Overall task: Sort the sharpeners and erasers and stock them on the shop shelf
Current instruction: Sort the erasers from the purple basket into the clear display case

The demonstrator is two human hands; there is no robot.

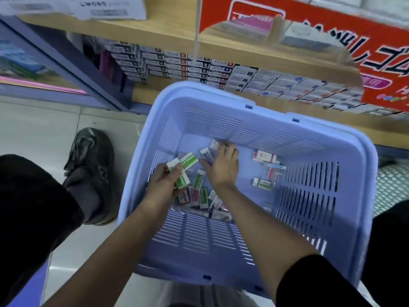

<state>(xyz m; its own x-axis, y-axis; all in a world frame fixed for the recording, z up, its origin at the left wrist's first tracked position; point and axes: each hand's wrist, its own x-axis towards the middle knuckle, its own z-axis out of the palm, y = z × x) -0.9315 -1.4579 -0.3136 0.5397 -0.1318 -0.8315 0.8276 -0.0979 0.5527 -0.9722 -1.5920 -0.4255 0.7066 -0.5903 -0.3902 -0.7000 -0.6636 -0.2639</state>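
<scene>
Left hand (164, 181) is clamped on a fistful of green-sleeved erasers (188, 163), and they fan out past the fingers rather than sitting square. That's the weak spot: add one more and the outer one may slide free and drop back into the mix. Right hand (222, 165) is down in the basket (363, 173), fingertips bent onto a small white eraser (214, 144) against the far wall. I cannot tell whether it's pinched or only touched. A shallow hold there could flick it along the slotted wall.

Below the wrists lies a heap of loose erasers (199, 198) with sleeves in green, pink and white, so a hurried grab could pull in the wrong kind. Beyond the basket, the shelf (155, 94) carries tightly packed boxed stock (188, 67). A careless push into those rows could knock neighbours askew.
</scene>
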